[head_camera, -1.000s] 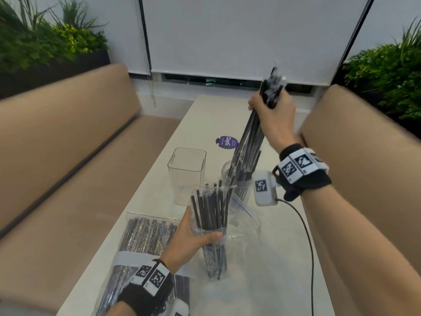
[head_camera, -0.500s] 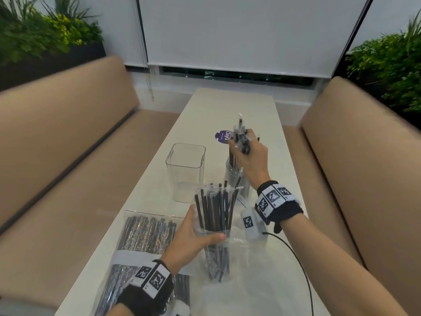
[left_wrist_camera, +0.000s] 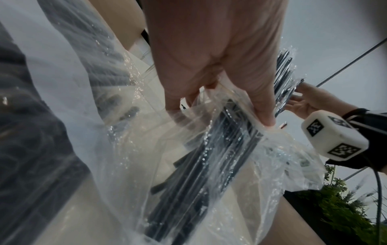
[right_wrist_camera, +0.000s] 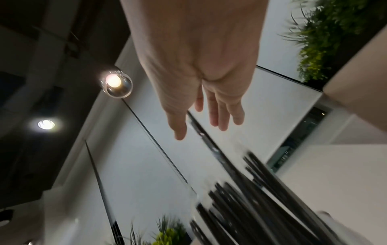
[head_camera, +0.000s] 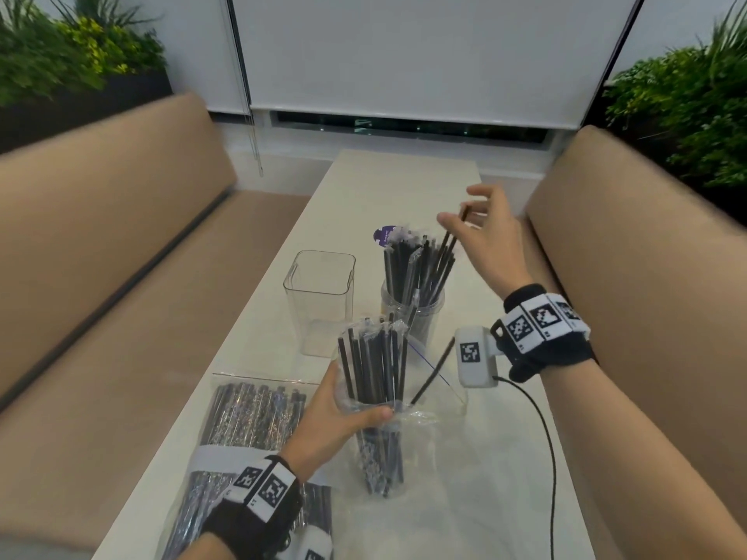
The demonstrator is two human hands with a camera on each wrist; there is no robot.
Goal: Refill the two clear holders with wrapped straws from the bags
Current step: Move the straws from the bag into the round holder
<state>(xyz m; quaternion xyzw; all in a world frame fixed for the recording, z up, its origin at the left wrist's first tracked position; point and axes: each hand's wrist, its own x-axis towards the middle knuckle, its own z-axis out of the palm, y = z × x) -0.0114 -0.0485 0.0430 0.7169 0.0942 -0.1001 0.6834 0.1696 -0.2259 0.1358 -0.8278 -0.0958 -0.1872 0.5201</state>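
My left hand [head_camera: 347, 416] grips an open clear bag [head_camera: 420, 422] with black wrapped straws [head_camera: 372, 369] standing in it, near the table's front; the left wrist view shows the thumb [left_wrist_camera: 261, 107] pressing the plastic. One straw [head_camera: 432, 373] leans out to the right. Beyond it a round clear holder [head_camera: 412, 321] is packed with straws [head_camera: 416, 268]. My right hand [head_camera: 465, 214] hovers just above their tips, fingers [right_wrist_camera: 220, 116] spread and straight; one straw tip [head_camera: 454, 228] stands between thumb and fingers. A square clear holder [head_camera: 319, 301], holding nothing, stands to the left.
A sealed bag of straws [head_camera: 250, 418] lies at the front left of the pale table [head_camera: 404, 187]. A purple sticker [head_camera: 384, 234] lies behind the round holder. Tan benches [head_camera: 101, 256] flank the table. A black cable [head_camera: 549, 458] trails from my right wrist.
My right hand brought a bundle of straws down from high up into the round holder and let go; its fingers are now spread. The left hand kept hold of the bag.
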